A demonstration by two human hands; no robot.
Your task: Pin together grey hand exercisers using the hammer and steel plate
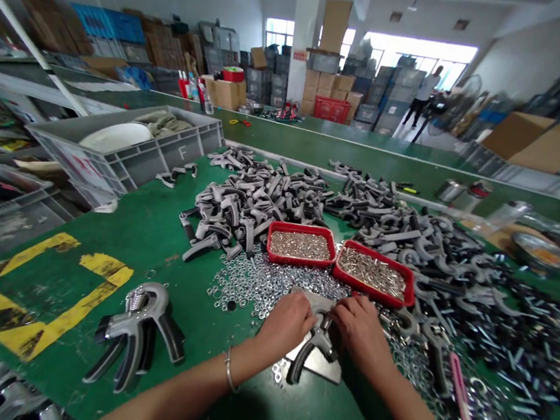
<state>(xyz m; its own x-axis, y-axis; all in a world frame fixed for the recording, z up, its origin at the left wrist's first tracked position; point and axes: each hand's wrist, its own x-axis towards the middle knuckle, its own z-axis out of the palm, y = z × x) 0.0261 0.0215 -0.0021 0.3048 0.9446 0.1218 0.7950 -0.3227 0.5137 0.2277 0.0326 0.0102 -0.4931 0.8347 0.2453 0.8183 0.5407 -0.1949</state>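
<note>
A grey and black hand-grip exerciser handle (318, 344) lies over a small metal plate (330, 371) in front of me. My left hand (288, 319), a bracelet on its wrist, is closed with its fingers on the left side of the handle's upper part. From the right, my right hand (362, 329) curls its fingers down onto the same piece; its fingertips are partly hidden. Just beyond are two red trays, one with tiny metal parts (300, 245), the other with small metal pins (373, 272). Loose nuts (248, 285) spread around the plate.
Assembled hand grips (140, 315) stand at left near yellow-black floor-style tape (84, 301). A large heap of grey handles (271, 195) covers the far middle. Black parts and bolts (516, 341) lie right, beside a pink tool (462, 399). A grey crate (163, 152) sits back left.
</note>
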